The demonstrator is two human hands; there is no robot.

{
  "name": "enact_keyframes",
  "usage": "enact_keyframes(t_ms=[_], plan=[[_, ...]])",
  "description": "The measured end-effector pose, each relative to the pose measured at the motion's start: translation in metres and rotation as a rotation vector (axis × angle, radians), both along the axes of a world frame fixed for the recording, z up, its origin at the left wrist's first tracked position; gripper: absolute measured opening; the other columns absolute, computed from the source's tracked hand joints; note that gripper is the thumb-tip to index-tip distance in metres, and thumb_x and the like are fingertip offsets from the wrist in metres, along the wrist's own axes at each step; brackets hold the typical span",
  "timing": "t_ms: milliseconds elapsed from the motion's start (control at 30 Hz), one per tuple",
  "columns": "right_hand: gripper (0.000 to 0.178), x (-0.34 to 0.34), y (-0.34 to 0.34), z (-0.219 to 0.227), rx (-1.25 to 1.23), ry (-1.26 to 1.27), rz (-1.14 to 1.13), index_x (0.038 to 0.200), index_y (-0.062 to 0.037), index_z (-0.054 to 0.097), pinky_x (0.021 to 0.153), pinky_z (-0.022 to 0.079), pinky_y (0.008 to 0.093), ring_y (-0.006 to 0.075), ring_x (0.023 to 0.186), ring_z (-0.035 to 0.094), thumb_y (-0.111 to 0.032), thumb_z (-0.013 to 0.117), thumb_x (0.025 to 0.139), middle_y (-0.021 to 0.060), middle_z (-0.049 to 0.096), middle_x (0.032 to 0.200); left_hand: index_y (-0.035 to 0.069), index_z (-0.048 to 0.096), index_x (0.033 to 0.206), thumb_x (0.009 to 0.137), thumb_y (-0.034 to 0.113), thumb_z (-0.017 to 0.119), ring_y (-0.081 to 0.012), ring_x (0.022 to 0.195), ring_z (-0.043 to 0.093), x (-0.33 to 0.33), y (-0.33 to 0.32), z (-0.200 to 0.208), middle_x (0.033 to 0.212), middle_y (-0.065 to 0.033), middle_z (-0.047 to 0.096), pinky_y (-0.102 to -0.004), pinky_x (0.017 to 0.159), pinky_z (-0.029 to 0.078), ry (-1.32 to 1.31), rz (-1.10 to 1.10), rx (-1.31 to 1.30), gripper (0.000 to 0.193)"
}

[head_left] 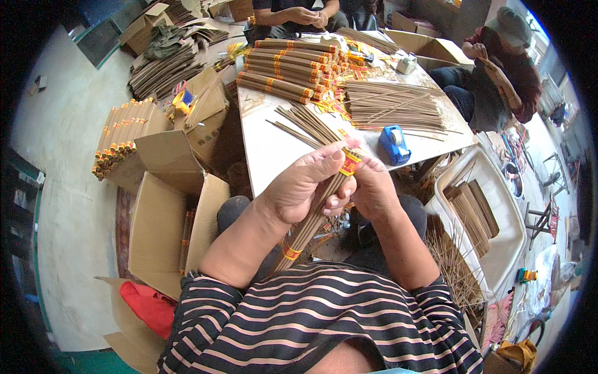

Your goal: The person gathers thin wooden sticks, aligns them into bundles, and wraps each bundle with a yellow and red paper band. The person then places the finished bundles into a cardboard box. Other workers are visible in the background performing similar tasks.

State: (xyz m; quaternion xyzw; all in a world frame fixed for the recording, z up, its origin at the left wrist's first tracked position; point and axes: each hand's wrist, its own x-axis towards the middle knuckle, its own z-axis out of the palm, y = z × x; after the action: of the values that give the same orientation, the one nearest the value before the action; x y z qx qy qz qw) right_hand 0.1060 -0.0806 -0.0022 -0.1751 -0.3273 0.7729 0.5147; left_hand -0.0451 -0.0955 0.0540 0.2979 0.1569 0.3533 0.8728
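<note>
A bundle of brown incense sticks [309, 228] slants up and away from my lap, with a red-and-yellow paper band near each end. My left hand [306, 182] wraps round its upper part, thumb along the side just below the top band. My right hand [374, 186] closes on the same bundle from the right, its fingers at the top band and partly blurred. Just beyond my hands, loose incense sticks [305, 126] lie on the white table [265, 165]. A blue tape dispenser [395, 144] stands to the right of my right hand.
Banded bundles [280, 68] are stacked at the table's far left, beside a wide spread of loose sticks [392, 107]. An open cardboard box [161, 227] stands at my left, a white tub [507, 240] at my right. Two people sit across the table, one far right [501, 68].
</note>
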Motion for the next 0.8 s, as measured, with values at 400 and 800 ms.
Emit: enact_keyframes(t_ms=[400,800], plan=[[0.024,0.000,-0.011,0.041,0.282,-0.416,-0.172,0.101,0.0004,0.052,0.057,0.046,0.0224,0.0082,0.066,0.054,-0.020,0.055,0.087,0.0030,0.058,0.082,0.004,0.054,0.097,0.092,0.032,0.045,-0.0125,0.055,0.052,-0.001,-0.002,-0.004,0.074,-0.0069,0.057,-0.0238,0.047,0.042,0.157,0.171,0.030,0.030],[0.029,0.002,0.009,0.041,0.287,-0.389,-0.224,0.103,0.0004,0.051,0.067,0.047,0.0239,0.0094,0.072,0.056,-0.020,0.060,0.086,0.0055,0.057,0.083,0.003,0.054,0.096,0.091,0.038,0.046,-0.0122,0.057,0.054,0.002,0.008,0.006,0.073,-0.0063,0.057,-0.0237,0.051,0.044,0.229,0.178,0.101,0.035]])
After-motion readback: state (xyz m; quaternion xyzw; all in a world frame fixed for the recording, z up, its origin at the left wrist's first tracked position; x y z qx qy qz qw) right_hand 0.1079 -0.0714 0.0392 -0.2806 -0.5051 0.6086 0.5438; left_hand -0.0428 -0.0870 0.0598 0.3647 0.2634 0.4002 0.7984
